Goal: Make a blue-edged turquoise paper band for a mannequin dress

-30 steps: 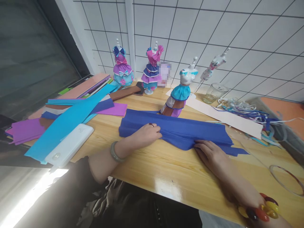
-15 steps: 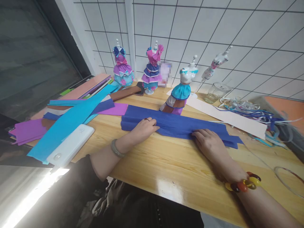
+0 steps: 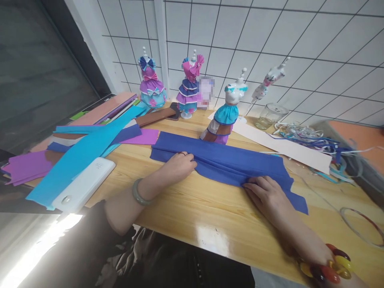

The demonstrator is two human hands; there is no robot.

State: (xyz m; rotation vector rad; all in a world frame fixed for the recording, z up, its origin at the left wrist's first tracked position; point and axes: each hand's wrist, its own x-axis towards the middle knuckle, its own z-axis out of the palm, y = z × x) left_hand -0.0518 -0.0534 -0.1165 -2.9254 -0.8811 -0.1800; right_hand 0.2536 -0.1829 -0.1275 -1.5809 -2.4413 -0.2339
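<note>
A long strip of blue crepe paper (image 3: 216, 154) lies across the table, with a fold running along its near side. My left hand (image 3: 179, 165) pinches the near edge left of its middle, fingers bent and pressed together. Farther right, my right hand (image 3: 265, 192) has thumb and fingers closed on the same edge. The right end of the strip is uneven, its lower layer sticking out toward me. Behind the paper stands a small dress form (image 3: 229, 108) wearing a turquoise, brown and purple skirt.
Two dressed forms, one with bows (image 3: 152, 86) and one with ruffles (image 3: 189, 88), stand near the wall. A white power bank (image 3: 87, 184) rests beside turquoise paper (image 3: 81, 156) at left. Right are a glass jar (image 3: 271, 116), paper scraps (image 3: 318, 138) and a wire loop (image 3: 361, 226).
My right hand has drawn the near edge of the blue paper toward me. The strip is spread wider and its right end has shifted nearer. My left hand stays on the edge.
</note>
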